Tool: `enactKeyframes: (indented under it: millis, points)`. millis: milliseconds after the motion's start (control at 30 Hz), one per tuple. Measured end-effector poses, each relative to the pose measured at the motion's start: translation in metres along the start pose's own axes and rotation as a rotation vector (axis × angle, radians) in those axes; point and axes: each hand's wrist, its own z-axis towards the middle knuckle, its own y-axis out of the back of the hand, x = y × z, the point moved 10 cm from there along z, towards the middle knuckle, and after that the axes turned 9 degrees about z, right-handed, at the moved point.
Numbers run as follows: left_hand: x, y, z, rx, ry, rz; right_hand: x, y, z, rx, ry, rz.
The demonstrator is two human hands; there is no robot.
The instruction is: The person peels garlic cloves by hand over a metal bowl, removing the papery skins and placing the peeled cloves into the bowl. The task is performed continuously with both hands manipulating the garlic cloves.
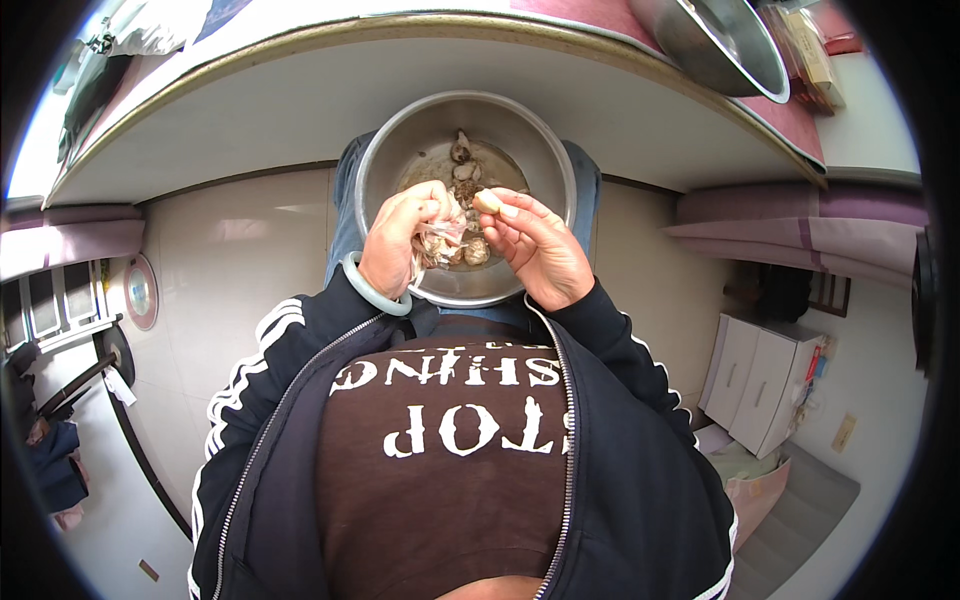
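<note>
My left hand (397, 236), with a pale bangle (373, 289) on its wrist, is closed around a bunch of papery garlic skins (437, 240). Between the thumb and fingers of my right hand (541, 244) is a pale garlic clove (487, 202). Both hands are over a wide stainless steel basin (466, 294) resting on my lap. Inside it lie whole garlic bulbs, one near the front (475, 252) and a darker one with a stem (460, 150) towards the back. Dry, dirty bits are scattered on the basin's bottom, partly hidden by my hands.
Ahead runs the edge of a raised surface (420, 28) with a pink cover. Another metal bowl (712, 52) leans there on the right. A white cabinet (757, 375) stands at the right, and a round pink-rimmed object (141, 291) sits at the left.
</note>
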Motion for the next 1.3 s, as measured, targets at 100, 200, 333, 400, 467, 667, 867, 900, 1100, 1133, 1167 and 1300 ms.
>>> enactKeyframes:
  millis: [100,200,333,400,467,667,867,900,1100,1133,1167,1300]
  points:
    - [0.005,0.001,-0.003,-0.093,0.106,0.153,-0.001,-0.001,0.000,0.032,-0.006,0.022]
    - [0.006,0.002,-0.002,-0.066,0.071,0.063,0.004,-0.001,-0.001,0.026,0.043,-0.043]
    - [0.006,-0.002,-0.005,-0.088,0.177,0.090,0.019,-0.006,-0.004,0.041,0.203,-0.223]
    - [0.006,-0.001,-0.004,-0.082,0.126,0.174,0.027,-0.008,-0.006,0.042,0.288,-0.341]
    - [0.002,-0.005,-0.003,-0.056,0.074,0.175,0.034,-0.016,-0.011,0.046,0.391,-0.458]
    - [-0.004,0.003,-0.003,-0.142,0.002,0.271,0.035,-0.024,-0.016,0.067,0.479,-0.558]
    - [-0.004,0.004,-0.004,-0.134,0.031,0.271,0.021,-0.010,-0.007,0.041,0.215,-0.371]
    - [-0.004,0.005,-0.004,-0.132,0.027,0.275,0.017,-0.007,-0.006,0.027,0.156,-0.326]
    - [-0.009,0.001,-0.004,-0.134,-0.032,0.288,0.004,-0.004,-0.004,0.005,0.016,-0.179]
    - [-0.011,0.000,-0.004,-0.135,-0.044,0.287,0.002,-0.004,-0.004,0.010,0.004,-0.171]
    - [-0.012,0.000,-0.004,-0.137,-0.056,0.287,0.001,-0.003,-0.003,0.016,-0.008,-0.162]
    - [-0.007,0.002,-0.002,-0.118,-0.019,0.301,0.005,-0.004,-0.002,0.030,0.026,-0.206]
